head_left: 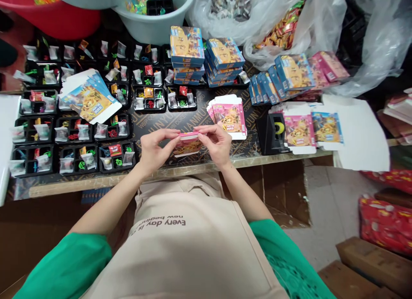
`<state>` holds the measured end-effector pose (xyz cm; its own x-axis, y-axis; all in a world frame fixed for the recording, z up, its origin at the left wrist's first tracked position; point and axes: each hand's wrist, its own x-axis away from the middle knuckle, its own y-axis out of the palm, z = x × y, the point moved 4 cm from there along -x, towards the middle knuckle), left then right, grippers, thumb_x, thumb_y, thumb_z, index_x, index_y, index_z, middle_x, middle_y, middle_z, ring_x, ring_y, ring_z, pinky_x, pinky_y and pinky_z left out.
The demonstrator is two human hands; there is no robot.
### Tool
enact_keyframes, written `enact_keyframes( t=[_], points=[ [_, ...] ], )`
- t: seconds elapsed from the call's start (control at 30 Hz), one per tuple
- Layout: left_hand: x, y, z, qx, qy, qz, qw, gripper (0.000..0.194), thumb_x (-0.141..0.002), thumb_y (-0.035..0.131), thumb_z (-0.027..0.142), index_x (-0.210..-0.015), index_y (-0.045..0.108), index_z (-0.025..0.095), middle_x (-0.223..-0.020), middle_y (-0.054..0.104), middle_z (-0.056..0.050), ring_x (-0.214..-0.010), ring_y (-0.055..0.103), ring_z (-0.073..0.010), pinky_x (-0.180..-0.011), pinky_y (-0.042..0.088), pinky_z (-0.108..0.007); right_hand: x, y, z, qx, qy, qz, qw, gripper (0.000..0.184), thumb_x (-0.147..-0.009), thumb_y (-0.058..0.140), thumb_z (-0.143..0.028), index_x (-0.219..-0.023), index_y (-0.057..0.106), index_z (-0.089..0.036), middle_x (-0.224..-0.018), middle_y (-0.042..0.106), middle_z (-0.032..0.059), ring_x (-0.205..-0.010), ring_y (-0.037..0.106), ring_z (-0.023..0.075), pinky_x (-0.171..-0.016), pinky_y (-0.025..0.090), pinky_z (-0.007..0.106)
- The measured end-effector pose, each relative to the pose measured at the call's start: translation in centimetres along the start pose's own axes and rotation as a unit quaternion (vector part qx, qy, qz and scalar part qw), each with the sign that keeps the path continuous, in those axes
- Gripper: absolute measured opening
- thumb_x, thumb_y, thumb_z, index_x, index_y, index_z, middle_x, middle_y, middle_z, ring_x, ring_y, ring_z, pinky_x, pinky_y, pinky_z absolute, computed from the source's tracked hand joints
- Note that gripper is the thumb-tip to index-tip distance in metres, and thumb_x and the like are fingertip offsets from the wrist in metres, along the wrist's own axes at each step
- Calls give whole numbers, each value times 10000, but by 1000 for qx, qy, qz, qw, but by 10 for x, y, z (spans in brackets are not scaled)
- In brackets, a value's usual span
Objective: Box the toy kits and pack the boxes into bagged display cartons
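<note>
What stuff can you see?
Held box: one, pink, front middle
Flat cartons: several, pink, table middle
Filled trays: many, black, left
Fanned cartons: several, blue, over trays
Box stacks: two, blue, back middle
Leaning boxes: several, blue and pink, back right
Other cartons: several, pink and blue, right
Stand: one, black, right
Table: one, dark, middle
Tubs: several, red and pale blue, back
Plastic bags: several, clear, back right
Packages: several, red, right edge
Cardboard boxes: several, brown, lower right
Apron: one, beige, front
Sleeves: two, green, bottom
Left hand: one, bare, on box
Right hand: one, bare, on box
</note>
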<state>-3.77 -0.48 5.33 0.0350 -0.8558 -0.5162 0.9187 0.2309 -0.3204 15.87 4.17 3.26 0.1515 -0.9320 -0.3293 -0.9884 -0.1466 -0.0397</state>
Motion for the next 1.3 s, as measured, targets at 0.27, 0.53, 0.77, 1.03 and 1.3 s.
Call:
enact_keyframes(
  t=[0.27, 0.53, 0.77, 1.03, 1.3],
  points=[
    [28, 10, 1, -150, 191, -59, 968, 228, -902, 595, 94, -1055, 720, 208, -1120, 782, -97, -1057, 752, -215, -917, 633, -359, 16, -8, 18, 107, -85, -29, 990, 182, -919, 620, -422, -888, 720, -272, -1138, 775, 102, -1105, 721, 276, -990, 550, 526],
    [18, 16, -1, -151, 193, -40, 969, 135, -781, 800, 214, -837, 679, 229, -1062, 783, -58, -955, 754, -237, -840, 609, -353, 41, -111, -9, 307, -56, 164, 936, 293, -898, 612, -407, -1141, 678, -258, -1322, 610, 126, -1314, 536, 307, -1180, 362, 551],
    [-4, 36, 12, -245, 183, -159, 939, 378, -877, 574, 165, -1219, 650, 306, -917, 695, -19, -697, 612, -171, -557, 432, -261, 76, -279, 9, 454, 117, 260, 844, 168, -793, 687, -309, -891, 744, -185, -1030, 547, 90, -1071, 552, 254, -1039, 435, 460],
    [7, 47, 2, -196, 192, -163, 948, 369, -907, 605, 239, -1242, 636, 390, -1045, 729, -43, -870, 649, -238, -727, 495, -365, 65, -279, 21, 341, 121, 204, 910, 156, -702, 750, -342, -719, 729, -188, -911, 557, 34, -923, 557, 182, -837, 464, 341],
    [0, 40, -6, -176, 176, -87, 965, 380, -869, 651, 215, -1185, 685, 424, -1003, 769, 0, -816, 677, -220, -689, 485, -368, 104, -272, 34, 235, 160, 373, 883, 149, -659, 687, -305, -607, 634, -175, -871, 605, 33, -887, 576, 176, -862, 457, 336]
  ],
)
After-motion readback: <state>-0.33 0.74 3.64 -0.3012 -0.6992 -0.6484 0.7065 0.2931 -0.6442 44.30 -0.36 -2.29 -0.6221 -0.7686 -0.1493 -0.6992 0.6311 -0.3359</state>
